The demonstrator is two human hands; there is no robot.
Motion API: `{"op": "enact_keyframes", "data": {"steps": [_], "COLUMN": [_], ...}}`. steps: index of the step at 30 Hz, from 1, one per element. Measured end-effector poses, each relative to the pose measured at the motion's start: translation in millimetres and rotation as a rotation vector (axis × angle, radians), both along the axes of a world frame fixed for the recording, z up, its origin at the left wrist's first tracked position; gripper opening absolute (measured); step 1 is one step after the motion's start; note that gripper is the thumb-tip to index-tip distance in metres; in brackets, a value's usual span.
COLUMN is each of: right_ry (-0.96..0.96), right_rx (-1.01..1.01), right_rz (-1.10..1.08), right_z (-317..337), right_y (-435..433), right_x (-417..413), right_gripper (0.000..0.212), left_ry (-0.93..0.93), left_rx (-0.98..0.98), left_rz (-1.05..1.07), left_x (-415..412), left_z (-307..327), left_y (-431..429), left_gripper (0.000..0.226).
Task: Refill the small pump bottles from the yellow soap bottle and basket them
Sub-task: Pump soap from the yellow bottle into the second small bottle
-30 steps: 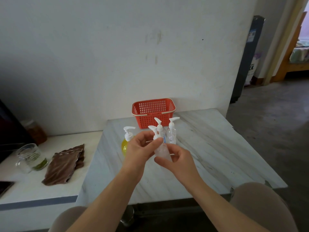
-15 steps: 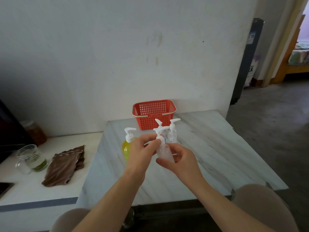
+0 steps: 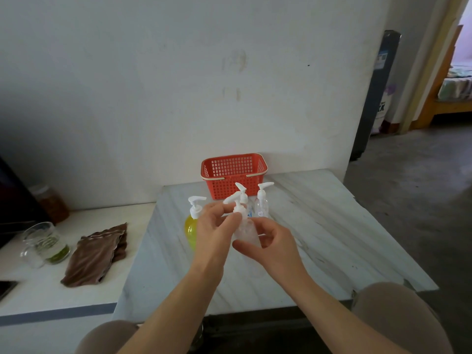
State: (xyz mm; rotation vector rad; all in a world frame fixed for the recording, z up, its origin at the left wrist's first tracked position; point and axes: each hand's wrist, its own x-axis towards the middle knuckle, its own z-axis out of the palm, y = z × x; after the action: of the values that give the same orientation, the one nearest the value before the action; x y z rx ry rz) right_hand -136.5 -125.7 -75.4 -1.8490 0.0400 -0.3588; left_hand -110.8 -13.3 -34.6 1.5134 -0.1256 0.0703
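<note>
1. Marble-patterned table (image 3: 319,226), set against a white wall; a lower white counter (image 3: 38,290) adjoins it on the left.
2. Red basket (image 3: 233,175), perforated plastic with cream handles, at the table's far edge against the wall; nothing is visible inside it from this angle.
3. Yellow soap bottle (image 3: 190,229), white pump fitted, upright on the table, partly hidden behind the left hand.
4. Held pump bottle (image 3: 245,229), small and clear, raised above the table and tilted, pump head pointing up and left.
5. Right hand (image 3: 270,247): grasps the held bottle's body from below.
6. Left hand (image 3: 214,232): fingertips pinched on the held bottle's white pump collar.
7. 2 further small pump bottles, upright on the table between the hands and the basket: 1 with blue print (image 3: 246,206), 1 with a heart mark (image 3: 262,205), just beside each other.
8. Brown cloth (image 3: 98,254), crumpled, on the counter.
9. Glass jug (image 3: 44,242), greenish contents at the bottom, left of the cloth.
</note>
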Motion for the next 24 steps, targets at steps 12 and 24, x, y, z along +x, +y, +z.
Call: {"op": "enact_keyframes", "data": {"steps": [12,24], "right_ry": [-0.002,0.001], "right_rx": [-0.004,-0.005], "right_rz": [-0.039,-0.052], "right_z": [4.4,7.0], "right_y": [3.5,5.7], "right_x": [-0.3,-3.2], "right_gripper": [0.036,0.038], "left_ry": [-0.029,-0.045], "left_rx": [0.01,0.017], "left_rz": [0.033,0.035], "left_x": [-1.8,-5.5], "left_z": [4.0,6.4], "left_y": [-4.1,-6.3], "left_gripper": [0.016,0.026]}}
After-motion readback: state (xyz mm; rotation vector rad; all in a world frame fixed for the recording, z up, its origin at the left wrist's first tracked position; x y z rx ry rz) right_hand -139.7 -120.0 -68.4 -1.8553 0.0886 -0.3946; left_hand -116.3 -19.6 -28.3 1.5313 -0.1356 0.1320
